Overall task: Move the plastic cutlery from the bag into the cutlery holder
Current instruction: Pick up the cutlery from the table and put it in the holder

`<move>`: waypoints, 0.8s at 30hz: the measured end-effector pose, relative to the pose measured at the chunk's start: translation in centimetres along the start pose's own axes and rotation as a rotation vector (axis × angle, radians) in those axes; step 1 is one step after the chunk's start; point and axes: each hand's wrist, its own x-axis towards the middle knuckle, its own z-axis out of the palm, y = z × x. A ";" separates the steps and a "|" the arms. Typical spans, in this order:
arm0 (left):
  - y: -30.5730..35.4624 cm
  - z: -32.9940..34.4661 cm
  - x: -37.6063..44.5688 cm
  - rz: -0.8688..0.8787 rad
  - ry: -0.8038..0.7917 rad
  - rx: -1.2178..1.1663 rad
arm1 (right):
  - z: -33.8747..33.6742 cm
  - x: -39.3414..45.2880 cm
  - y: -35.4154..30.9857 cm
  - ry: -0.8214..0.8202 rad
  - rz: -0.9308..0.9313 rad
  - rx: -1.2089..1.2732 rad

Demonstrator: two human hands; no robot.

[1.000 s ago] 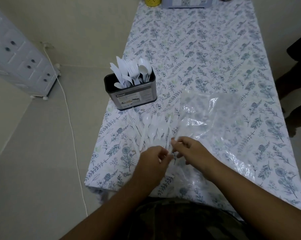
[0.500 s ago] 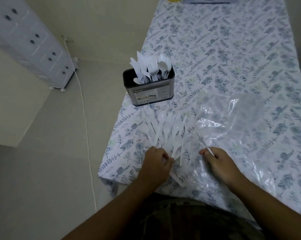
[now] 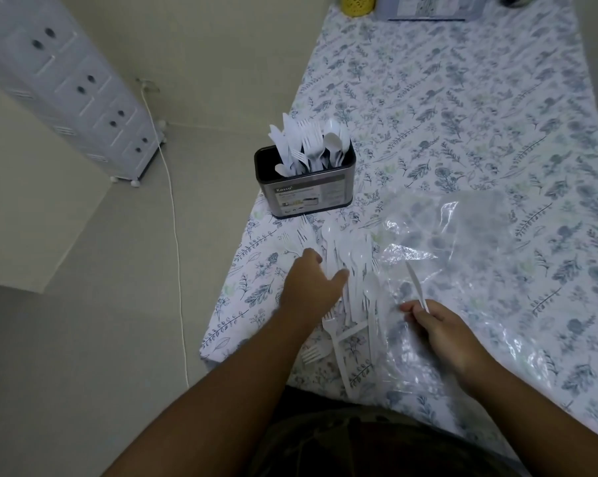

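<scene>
Two bare hands work at the near left corner of the table. The left hand lies half open, palm down, on a loose pile of white cutlery, close to the table's left edge; whether it grips any piece I cannot tell. The right hand pinches a single white knife by its handle, blade pointing away, over the clear bag spread flat to the right. Just beyond the pile stands the dark cutlery holder, upright, nearly at the edge and already crowded with forks, knives and spoons. The far half of the flowered tablecloth lies bare up to a yellow cup and a box, both cut off at the top. Left of the table is grey floor with a white cord and a white drawer unit. White pieces blur into the cloth and bag.
</scene>
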 end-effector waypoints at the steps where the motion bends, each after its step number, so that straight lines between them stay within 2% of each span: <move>1: 0.5 0.2 0.4 -0.008 -0.049 0.067 | 0.1 0.1 0.1 -0.005 -0.004 -0.017; 3: 0.9 0.5 1.1 -0.012 -0.066 0.121 | 0.1 0.1 0.1 -0.005 -0.010 -0.045; 10: -0.8 -1.4 0.4 -0.062 0.030 -0.004 | -0.6 0.2 0.4 -0.008 -0.019 -0.034; 15: -2.2 -1.1 -0.9 0.057 0.121 0.108 | -0.6 0.3 0.5 -0.015 -0.019 -0.023; 20: 0.5 1.3 -0.8 0.105 -0.011 0.150 | -0.5 0.4 0.7 -0.011 -0.010 -0.020; 24: 1.7 2.5 -0.3 0.131 -0.031 0.156 | -0.5 0.6 0.9 -0.010 -0.005 -0.019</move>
